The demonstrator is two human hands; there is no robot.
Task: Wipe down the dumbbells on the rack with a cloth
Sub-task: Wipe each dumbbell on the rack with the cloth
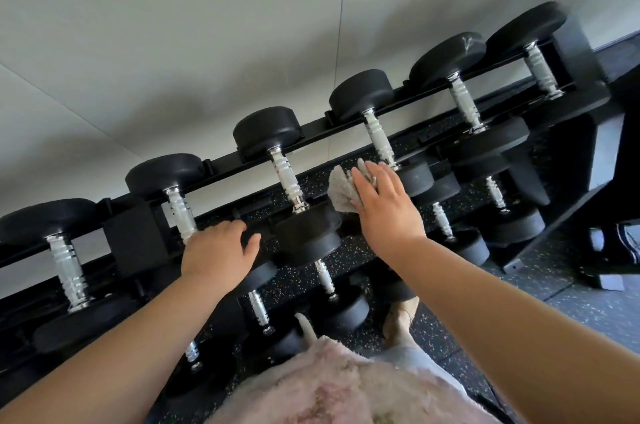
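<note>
A black tiered rack (346, 122) holds several black dumbbells with chrome handles. My right hand (381, 202) presses a crumpled grey cloth (341, 188) between two top-row dumbbells, one with its handle (289, 177) to the cloth's left and one with its handle (379, 139) to the right. The cloth touches the near head (308, 233) of the left one. My left hand (218, 250) rests palm down on the front rail over the near end of another dumbbell (180, 212), fingers slightly apart, holding nothing.
Lower rows of smaller dumbbells (325, 280) sit beneath my hands. A white wall (207, 25) stands behind the rack. The speckled rubber floor (571, 312) lies at right, with the rack's side frame (568, 112) and a shoe (627, 243) of another person there.
</note>
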